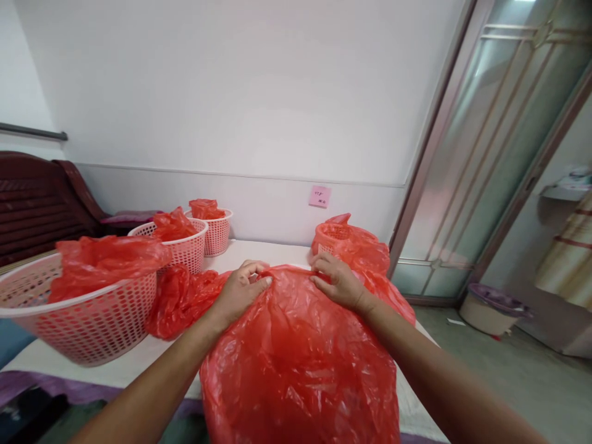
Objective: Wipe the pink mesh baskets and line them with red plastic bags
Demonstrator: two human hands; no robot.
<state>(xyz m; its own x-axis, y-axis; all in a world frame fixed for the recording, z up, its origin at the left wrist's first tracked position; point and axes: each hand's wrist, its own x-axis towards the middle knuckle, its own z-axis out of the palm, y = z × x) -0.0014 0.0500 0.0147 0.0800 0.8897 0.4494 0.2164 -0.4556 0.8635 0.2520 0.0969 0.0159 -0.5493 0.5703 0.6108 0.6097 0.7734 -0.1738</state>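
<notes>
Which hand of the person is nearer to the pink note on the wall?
Right: the right hand is almost straight below the pink note; the left hand is lower too, but well to the note's left.

A pink note (319, 197) is on the wall (254, 92) beyond the right hand (340, 282). Well to that hand's right stands a bin (486, 313).

White-covered surface (263, 251): crumpled red plastic (173, 308) is laid. Three baskets (104, 324) are set left of and behind it, a draped basket (333, 232) right.

Soft light glints on the red bag (300, 361); edges stretch.
</notes>
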